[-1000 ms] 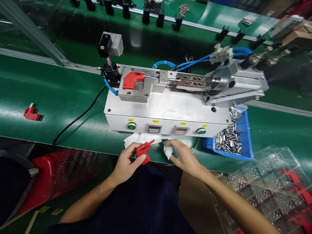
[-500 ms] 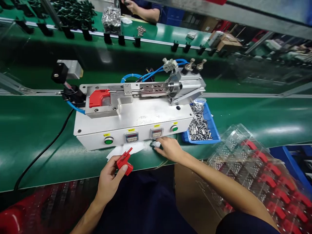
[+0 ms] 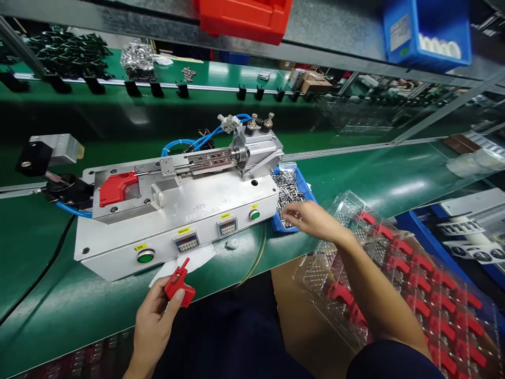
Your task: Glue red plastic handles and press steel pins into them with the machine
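My left hand (image 3: 154,321) grips a small red plastic part (image 3: 179,284) at the near edge of the green belt, just below a white cloth (image 3: 195,260). My right hand (image 3: 311,219) reaches over the blue tray (image 3: 305,190) of small metal pins (image 3: 287,188), with its fingers at the pins; I cannot see whether it holds one. Between the hands stands a grey press machine (image 3: 177,210) with another red part (image 3: 116,187) seated in its fixture. A small white wad (image 3: 232,243) lies on the belt in front of the machine.
A clear plastic tray (image 3: 398,279) holding several red parts lies at the lower right, under my right arm. Blue air hoses (image 3: 185,142) and a black cable (image 3: 35,279) run from the machine. Red (image 3: 244,18) and blue (image 3: 426,29) bins sit on the shelf above. A second belt runs behind.
My right hand let go of the white wad and moved right to the blue tray of pins. My left hand still holds the red part. The view has tilted up and swung right.
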`<move>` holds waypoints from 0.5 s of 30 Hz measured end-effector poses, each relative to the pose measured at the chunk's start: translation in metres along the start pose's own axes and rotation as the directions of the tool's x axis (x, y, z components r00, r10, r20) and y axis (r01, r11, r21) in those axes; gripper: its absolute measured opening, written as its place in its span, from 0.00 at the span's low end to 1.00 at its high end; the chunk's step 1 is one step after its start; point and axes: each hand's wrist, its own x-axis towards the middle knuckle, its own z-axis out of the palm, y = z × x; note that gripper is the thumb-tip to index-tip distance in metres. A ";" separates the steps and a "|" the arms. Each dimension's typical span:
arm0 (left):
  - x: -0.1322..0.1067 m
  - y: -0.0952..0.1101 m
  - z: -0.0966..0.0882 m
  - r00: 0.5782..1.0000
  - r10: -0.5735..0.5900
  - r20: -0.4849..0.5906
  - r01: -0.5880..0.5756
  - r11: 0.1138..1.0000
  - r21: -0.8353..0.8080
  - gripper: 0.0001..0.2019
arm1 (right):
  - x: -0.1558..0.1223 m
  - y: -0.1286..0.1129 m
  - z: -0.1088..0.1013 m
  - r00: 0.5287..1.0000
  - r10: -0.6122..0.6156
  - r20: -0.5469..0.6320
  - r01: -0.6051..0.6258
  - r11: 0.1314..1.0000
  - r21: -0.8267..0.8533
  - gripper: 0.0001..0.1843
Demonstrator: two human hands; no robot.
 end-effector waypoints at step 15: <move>-0.002 -0.004 -0.001 1.000 0.000 0.007 -0.001 1.000 0.010 0.23 | 0.045 0.064 0.049 0.972 0.187 -0.144 -0.150 0.961 0.232 0.08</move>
